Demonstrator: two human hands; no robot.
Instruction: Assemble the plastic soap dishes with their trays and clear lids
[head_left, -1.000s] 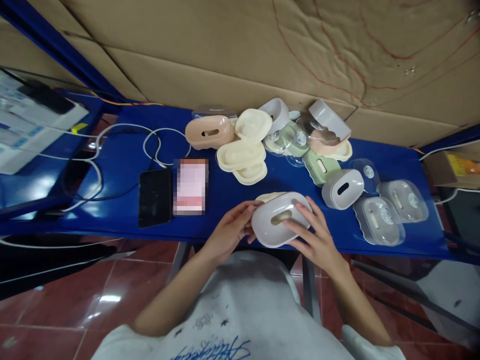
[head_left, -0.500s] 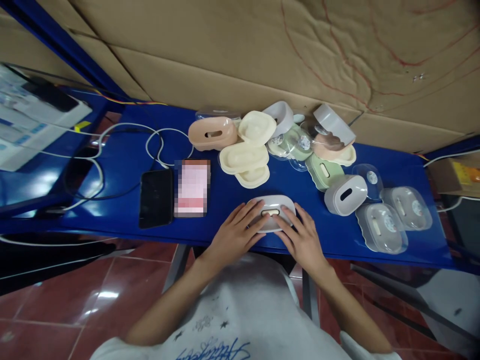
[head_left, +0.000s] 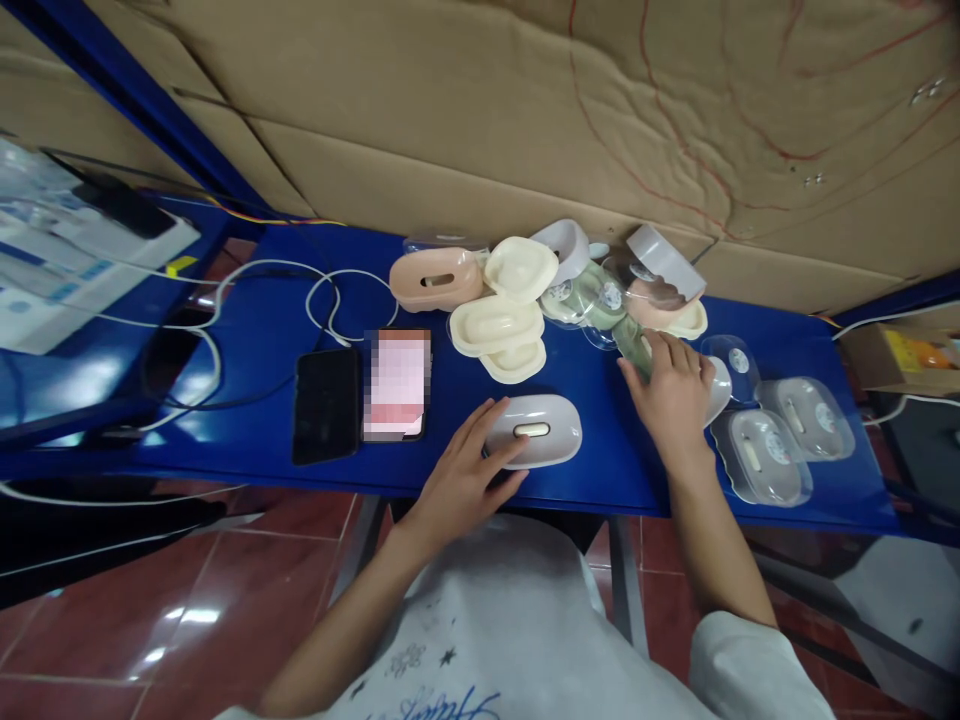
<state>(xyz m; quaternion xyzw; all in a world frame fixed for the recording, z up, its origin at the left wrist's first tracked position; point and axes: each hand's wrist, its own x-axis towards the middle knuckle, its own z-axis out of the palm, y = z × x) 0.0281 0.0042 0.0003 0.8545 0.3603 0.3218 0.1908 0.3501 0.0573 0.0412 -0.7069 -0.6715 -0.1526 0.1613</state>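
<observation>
A grey oval case [head_left: 555,415] with a cream insert in its slot lies on the blue table near the front edge. My left hand [head_left: 472,470] rests against its left side, fingers spread and touching the top. My right hand [head_left: 670,395] is over the green case [head_left: 634,345] at the right, fingers somewhat apart and reaching onto it; the fingertips partly hide it. Behind that hand shows part of another grey case [head_left: 718,390]. Cream oval pieces [head_left: 495,325] are stacked behind the case at my left hand.
A peach case [head_left: 436,280] and a grey ring-like case [head_left: 566,248] stand at the back. Two clear-lidded grey cases [head_left: 769,455] lie at the right. To the left are a dark phone [head_left: 326,405], a phone with a lit screen [head_left: 397,380] and white cables [head_left: 217,290].
My right hand has left the grey case and moved right and away from me to the green case. My left hand stays at the grey case. The view has shifted slightly.
</observation>
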